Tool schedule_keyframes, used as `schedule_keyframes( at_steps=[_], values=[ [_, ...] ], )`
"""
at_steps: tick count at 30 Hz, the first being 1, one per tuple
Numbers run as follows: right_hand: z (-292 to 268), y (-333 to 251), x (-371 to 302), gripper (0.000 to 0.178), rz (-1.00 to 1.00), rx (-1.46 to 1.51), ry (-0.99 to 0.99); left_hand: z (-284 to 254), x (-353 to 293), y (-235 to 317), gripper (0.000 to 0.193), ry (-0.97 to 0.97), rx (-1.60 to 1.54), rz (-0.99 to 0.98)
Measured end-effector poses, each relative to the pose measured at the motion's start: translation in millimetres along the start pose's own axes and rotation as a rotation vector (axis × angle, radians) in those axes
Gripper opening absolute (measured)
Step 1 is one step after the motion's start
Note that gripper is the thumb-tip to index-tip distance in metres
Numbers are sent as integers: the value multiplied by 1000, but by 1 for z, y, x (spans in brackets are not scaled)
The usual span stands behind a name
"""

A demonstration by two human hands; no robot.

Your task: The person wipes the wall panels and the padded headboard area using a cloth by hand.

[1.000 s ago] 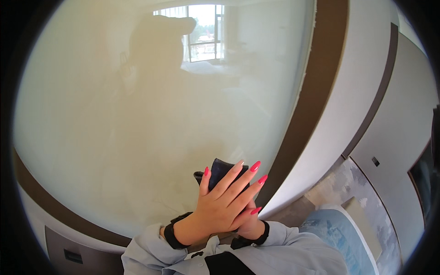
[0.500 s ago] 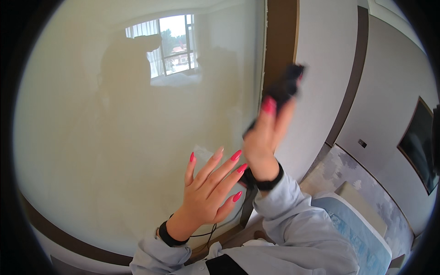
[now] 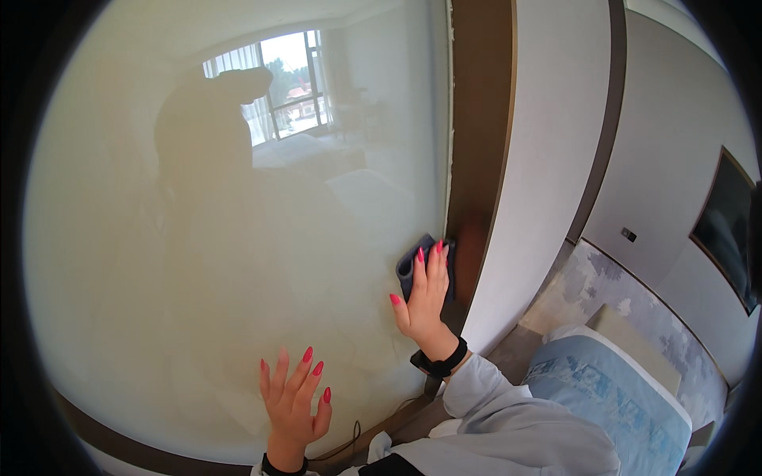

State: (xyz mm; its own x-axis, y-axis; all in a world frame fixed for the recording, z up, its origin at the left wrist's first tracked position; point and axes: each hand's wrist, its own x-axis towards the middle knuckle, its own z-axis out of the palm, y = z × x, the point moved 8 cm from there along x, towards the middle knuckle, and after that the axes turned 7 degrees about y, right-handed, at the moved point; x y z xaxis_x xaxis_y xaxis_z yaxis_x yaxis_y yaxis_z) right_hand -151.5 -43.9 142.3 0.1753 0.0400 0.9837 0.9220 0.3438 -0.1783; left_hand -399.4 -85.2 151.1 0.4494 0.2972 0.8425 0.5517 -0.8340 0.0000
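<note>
A large pale glossy glass panel [image 3: 182, 278] stands in front of me, mirroring a window and a dark silhouette. My right hand [image 3: 427, 305] presses a folded dark blue cloth [image 3: 406, 268] to the panel's right edge, beside the brown frame [image 3: 482, 103]. Its fingers lie over the cloth and hide much of it. Lower down on the left, my left hand [image 3: 291, 408] is open with the fingers spread and nothing in it. Whether its fingertips touch the glass, I cannot tell.
A bed with a blue and white cover [image 3: 607, 389] stands at the lower right, by a patterned carpet [image 3: 611, 293]. A dark wall screen [image 3: 724, 230] hangs at the far right. A thin black cable [image 3: 355, 432] runs along the panel's bottom edge.
My right hand has come down from the upper frame, and the cloth now lies against the panel's edge. My left hand has moved down and to the left, still open.
</note>
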Motion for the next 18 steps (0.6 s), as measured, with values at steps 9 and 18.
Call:
schedule_keyframes(
  at_steps=[9, 18],
  values=[
    [16, -10, 145, 73, -67, -25, 53, -15, -40, -23, 47, 107, 60, -46],
    [10, -9, 224, 68, -70, -3, 89, -16, -54, -22, 49, 212, 142, -44]
  ],
)
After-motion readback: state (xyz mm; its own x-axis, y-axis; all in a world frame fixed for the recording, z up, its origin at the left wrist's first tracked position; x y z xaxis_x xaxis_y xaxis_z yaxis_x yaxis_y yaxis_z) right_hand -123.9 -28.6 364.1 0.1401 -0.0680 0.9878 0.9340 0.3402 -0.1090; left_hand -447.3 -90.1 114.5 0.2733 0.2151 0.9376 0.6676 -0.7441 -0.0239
